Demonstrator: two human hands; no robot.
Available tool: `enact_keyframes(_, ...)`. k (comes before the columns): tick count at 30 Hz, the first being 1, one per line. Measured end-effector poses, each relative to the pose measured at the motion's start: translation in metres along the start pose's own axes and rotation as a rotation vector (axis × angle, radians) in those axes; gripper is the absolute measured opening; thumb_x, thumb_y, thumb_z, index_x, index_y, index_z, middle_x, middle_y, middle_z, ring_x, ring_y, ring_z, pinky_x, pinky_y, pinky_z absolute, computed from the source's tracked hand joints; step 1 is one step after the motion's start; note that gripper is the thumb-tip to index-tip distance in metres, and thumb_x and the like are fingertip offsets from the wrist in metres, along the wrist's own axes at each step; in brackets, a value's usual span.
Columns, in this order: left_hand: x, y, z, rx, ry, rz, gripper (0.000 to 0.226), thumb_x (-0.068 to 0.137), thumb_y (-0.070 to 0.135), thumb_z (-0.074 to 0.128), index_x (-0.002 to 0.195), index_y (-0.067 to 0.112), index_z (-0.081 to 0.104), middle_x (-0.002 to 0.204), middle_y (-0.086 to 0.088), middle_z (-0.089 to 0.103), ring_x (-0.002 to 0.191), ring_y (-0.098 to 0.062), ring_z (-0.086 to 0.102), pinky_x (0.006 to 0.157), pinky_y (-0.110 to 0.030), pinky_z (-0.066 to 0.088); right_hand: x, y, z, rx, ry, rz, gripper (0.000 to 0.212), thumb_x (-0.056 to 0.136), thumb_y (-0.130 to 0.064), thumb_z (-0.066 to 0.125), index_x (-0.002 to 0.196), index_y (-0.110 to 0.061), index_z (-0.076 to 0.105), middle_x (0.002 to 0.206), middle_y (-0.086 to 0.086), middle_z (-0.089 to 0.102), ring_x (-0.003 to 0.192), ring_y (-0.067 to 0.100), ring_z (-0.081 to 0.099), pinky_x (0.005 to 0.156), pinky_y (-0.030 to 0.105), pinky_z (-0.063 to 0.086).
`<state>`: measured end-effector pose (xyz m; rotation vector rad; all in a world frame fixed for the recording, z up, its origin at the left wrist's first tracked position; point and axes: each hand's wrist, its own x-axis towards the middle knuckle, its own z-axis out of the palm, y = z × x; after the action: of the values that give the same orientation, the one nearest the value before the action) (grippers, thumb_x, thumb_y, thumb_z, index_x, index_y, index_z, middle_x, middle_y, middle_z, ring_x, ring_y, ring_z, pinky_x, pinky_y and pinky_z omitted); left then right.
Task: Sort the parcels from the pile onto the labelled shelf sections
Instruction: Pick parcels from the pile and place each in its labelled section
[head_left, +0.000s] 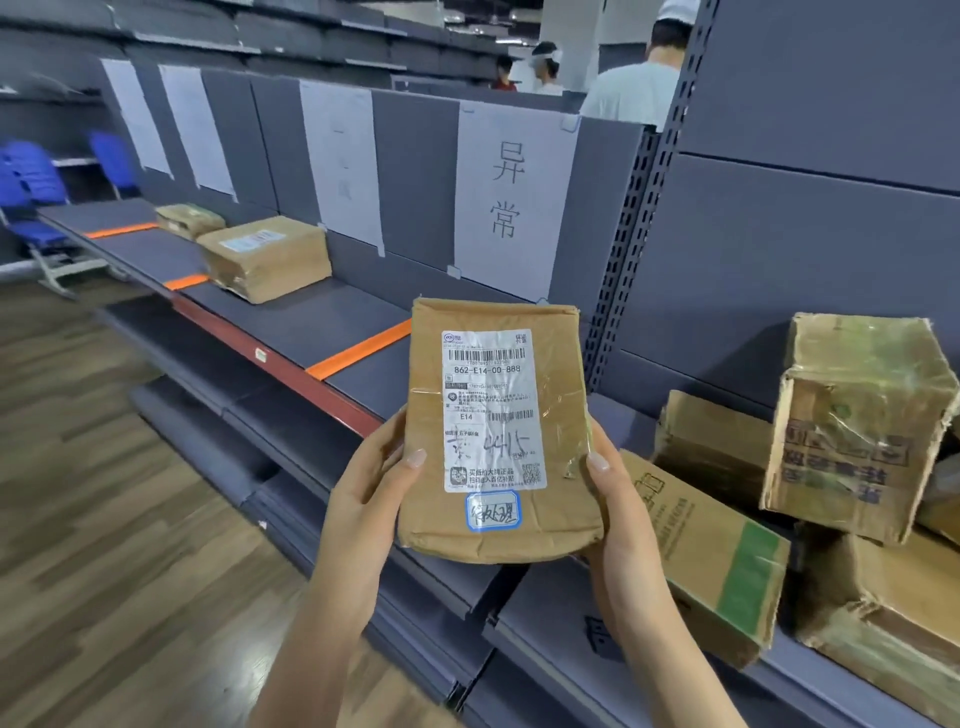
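A flat brown cardboard parcel (498, 431) with a white shipping label and a small blue-edged sticker is held upright in front of me, above the shelf edge. My left hand (371, 486) grips its left side with the thumb on the front. My right hand (615, 499) grips its right side the same way. A pile of worn cardboard parcels (810, 483) lies on the shelf at the right. Paper section labels hang on the shelf's back panel, the nearest one (511, 200) right behind the held parcel. Two sorted parcels, a larger one (265, 257) and a smaller one (189, 221), sit further left.
Orange tape strips (358, 348) divide the grey shelf (311, 322) into sections. Lower shelves jut out below. Wood floor spreads to the left, with blue chairs (31, 192) at the far left. Several people stand beyond the shelf's back panel (639, 88).
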<state>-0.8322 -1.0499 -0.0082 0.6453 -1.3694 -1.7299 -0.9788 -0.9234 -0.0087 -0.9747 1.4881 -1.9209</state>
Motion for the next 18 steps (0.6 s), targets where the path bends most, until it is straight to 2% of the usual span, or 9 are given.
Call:
enact_keyframes(2, 0.003, 0.007, -0.018, 0.004, 0.044, 0.007, 0.074, 0.062, 0.052, 0.069, 0.131, 0.026, 0.058, 0.124, 0.004, 0.068, 0.117, -0.016, 0.063, 0.097, -0.040, 0.048, 0.010, 0.004, 0.020, 0.018, -0.045, -0.007, 0.054, 0.087, -0.052, 0.049, 0.139, -0.037, 0.053, 0.141, -0.007, 0.058, 0.133, 0.015, 0.051, 0.112, 0.054, 0.036)
enact_keyframes(4, 0.006, 0.014, -0.041, -0.002, 0.086, 0.020, 0.070, 0.066, 0.047, 0.071, 0.131, 0.025, 0.059, 0.122, 0.002, 0.069, 0.115, -0.017, 0.064, 0.095, -0.038, 0.048, 0.022, 0.010, 0.045, 0.045, -0.104, -0.008, 0.047, 0.091, -0.043, 0.047, 0.136, -0.034, 0.056, 0.138, -0.005, 0.061, 0.131, 0.014, 0.054, 0.110, 0.045, 0.039)
enact_keyframes(7, 0.011, 0.024, -0.081, -0.004, 0.178, 0.043, 0.058, 0.073, 0.029, 0.075, 0.129, 0.024, 0.060, 0.119, 0.002, 0.070, 0.113, -0.018, 0.065, 0.091, -0.035, 0.050, 0.039, 0.020, 0.086, 0.060, -0.194, 0.009, 0.053, 0.092, -0.045, 0.048, 0.142, -0.028, 0.052, 0.143, -0.003, 0.057, 0.134, 0.017, 0.050, 0.114, 0.047, 0.035)
enact_keyframes(10, 0.018, 0.033, -0.124, 0.017, 0.259, 0.094, 0.054, 0.076, 0.025, 0.069, 0.129, 0.022, 0.060, 0.119, 0.005, 0.070, 0.113, -0.014, 0.064, 0.086, -0.023, 0.052, 0.057, 0.032, 0.135, 0.081, -0.288, 0.012, 0.039, 0.094, -0.035, 0.043, 0.128, -0.031, 0.062, 0.134, -0.001, 0.063, 0.127, 0.017, 0.057, 0.109, 0.042, 0.042)
enact_keyframes(12, 0.025, 0.043, -0.154, 0.030, 0.304, 0.136, 0.054, 0.074, 0.021, 0.070, 0.128, 0.019, 0.061, 0.117, 0.006, 0.071, 0.110, -0.011, 0.065, 0.079, -0.015, 0.051, 0.069, 0.042, 0.168, 0.118, -0.313, 0.035, 0.044, 0.093, -0.035, 0.043, 0.134, -0.027, 0.058, 0.136, -0.002, 0.063, 0.128, 0.016, 0.057, 0.108, 0.042, 0.043)
enact_keyframes(16, 0.041, 0.062, -0.216, 0.060, 0.355, 0.177, 0.066, 0.068, 0.041, 0.066, 0.130, 0.020, 0.060, 0.121, 0.006, 0.069, 0.114, -0.009, 0.063, 0.087, -0.021, 0.053, 0.095, 0.059, 0.237, 0.136, -0.396, 0.057, 0.047, 0.093, -0.034, 0.042, 0.137, -0.029, 0.055, 0.136, -0.005, 0.063, 0.127, 0.016, 0.057, 0.101, 0.040, 0.047)
enact_keyframes(18, 0.049, 0.073, -0.245, 0.070, 0.387, 0.195, 0.068, 0.066, 0.045, 0.065, 0.130, 0.021, 0.061, 0.121, 0.007, 0.069, 0.114, -0.008, 0.063, 0.089, -0.021, 0.053, 0.105, 0.064, 0.271, 0.141, -0.421, 0.054, 0.047, 0.093, -0.035, 0.044, 0.138, -0.025, 0.055, 0.137, -0.001, 0.062, 0.129, 0.020, 0.056, 0.106, 0.046, 0.044)
